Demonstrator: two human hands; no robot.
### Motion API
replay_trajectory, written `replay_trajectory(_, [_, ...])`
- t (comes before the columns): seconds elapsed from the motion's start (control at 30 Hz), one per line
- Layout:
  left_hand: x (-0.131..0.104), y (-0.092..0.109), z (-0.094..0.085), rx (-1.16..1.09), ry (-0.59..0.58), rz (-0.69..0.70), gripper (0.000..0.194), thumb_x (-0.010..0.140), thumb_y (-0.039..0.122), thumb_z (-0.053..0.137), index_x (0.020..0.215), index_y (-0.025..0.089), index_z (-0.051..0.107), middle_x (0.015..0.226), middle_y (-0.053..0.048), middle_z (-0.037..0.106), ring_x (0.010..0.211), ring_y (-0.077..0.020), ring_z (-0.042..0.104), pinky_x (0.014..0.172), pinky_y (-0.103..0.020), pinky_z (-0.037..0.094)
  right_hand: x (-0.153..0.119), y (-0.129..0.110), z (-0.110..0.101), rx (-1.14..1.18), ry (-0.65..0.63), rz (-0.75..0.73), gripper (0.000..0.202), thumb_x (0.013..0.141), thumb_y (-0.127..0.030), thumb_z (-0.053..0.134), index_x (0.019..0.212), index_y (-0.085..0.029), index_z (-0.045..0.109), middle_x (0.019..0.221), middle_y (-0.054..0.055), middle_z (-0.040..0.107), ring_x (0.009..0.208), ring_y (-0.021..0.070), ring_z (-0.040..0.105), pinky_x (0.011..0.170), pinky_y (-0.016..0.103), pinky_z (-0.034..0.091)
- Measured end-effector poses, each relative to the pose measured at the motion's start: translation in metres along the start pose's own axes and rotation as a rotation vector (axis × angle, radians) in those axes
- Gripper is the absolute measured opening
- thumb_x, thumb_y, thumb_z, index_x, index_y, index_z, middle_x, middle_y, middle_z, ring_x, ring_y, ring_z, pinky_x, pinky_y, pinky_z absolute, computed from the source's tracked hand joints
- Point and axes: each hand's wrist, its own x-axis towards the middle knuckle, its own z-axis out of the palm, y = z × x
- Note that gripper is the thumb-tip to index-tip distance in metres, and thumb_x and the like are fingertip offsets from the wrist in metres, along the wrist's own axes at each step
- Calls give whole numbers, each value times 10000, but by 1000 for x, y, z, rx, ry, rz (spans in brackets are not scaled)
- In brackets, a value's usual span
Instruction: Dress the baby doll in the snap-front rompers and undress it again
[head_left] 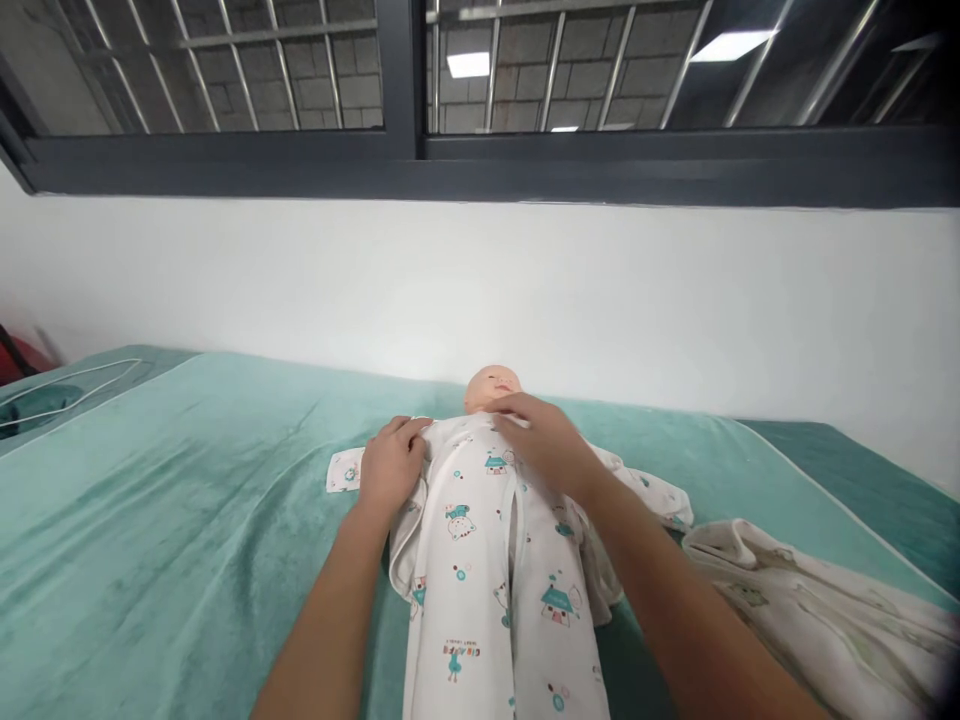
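A baby doll (pixel 492 384) lies on its back on a green bed cover, its bald head toward the wall. Over its body is spread a white baby romper (pixel 465 560) printed with small houses and animals, the legs reaching down toward me. Its sleeves stick out to both sides. My left hand (pixel 394 462) is at the left shoulder, fingers closed on the cloth edge. At the collar just below the doll's chin, my right hand (pixel 544 440) has its fingers bent onto the fabric; its fingertips are partly hidden. The doll's limbs are covered from view.
A folded cream cloth (pixel 817 610) with a pale print lies at the right. Behind the green cover (pixel 187 500) rises a white wall (pixel 300 290) below a dark-framed barred window (pixel 405 165). A white cord (pixel 75 375) and a red object (pixel 26 355) are at far left.
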Motion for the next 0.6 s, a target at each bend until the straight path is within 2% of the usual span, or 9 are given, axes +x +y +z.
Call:
replay_trajectory(0.03, [0, 1, 0, 19, -8, -13, 420, 931, 212, 383, 1207, 307, 684, 1294, -2, 660, 1142, -223, 630, 882, -348, 482, 9, -16, 8, -78, -102, -41, 360, 934, -259, 426, 1208, -250, 660, 1294, 41, 668, 1197, 195, 601, 1002, 329, 470])
replay_trajectory(0.1, [-1, 2, -1, 52, -18, -42, 423, 939, 221, 376, 1226, 318, 671, 1281, 0, 669, 1133, -232, 635, 880, -361, 479, 28, -43, 28, -392, -350, -92, 375, 936, -248, 432, 1251, -211, 633, 1303, 93, 651, 1184, 238, 605, 945, 362, 497])
replay_trajectory(0.2, [0, 1, -1, 85, -30, -119, 400, 947, 259, 391, 1224, 339, 669, 1255, -1, 687, 1114, -253, 644, 881, -381, 477, 50, -65, 57, -522, -477, -92, 271, 861, -168, 536, 1075, -156, 702, 1201, 163, 677, 1143, 305, 617, 869, 395, 512])
replay_trajectory(0.3, [1, 1, 0, 103, -42, -183, 387, 943, 287, 408, 1222, 338, 672, 1268, -12, 686, 1121, -276, 643, 902, -408, 472, 62, -69, 73, -571, -568, -77, 195, 826, -146, 582, 962, -162, 721, 1077, 155, 716, 1064, 301, 654, 852, 404, 509])
replay_trajectory(0.43, [2, 1, 0, 115, -33, -200, 399, 927, 263, 411, 1225, 308, 672, 1286, -28, 681, 1135, -285, 640, 919, -419, 467, 68, -63, 73, -588, -688, -93, 146, 815, -199, 615, 910, -178, 724, 912, 105, 746, 858, 273, 699, 767, 398, 519])
replay_trajectory(0.5, [2, 1, 0, 120, -21, -204, 404, 919, 245, 412, 1224, 306, 672, 1273, -31, 686, 1121, -284, 645, 901, -412, 474, 68, -62, 67, -587, -703, -114, 193, 806, -224, 631, 973, -196, 724, 946, 94, 750, 861, 272, 699, 754, 390, 513])
replay_trajectory(0.6, [0, -1, -1, 95, 15, -206, 396, 912, 229, 431, 1214, 307, 675, 1259, -31, 690, 1100, -272, 652, 865, -383, 483, 65, -63, 56, -575, -691, -151, 359, 817, -282, 634, 1173, -274, 680, 1073, 62, 744, 958, 267, 692, 772, 365, 498])
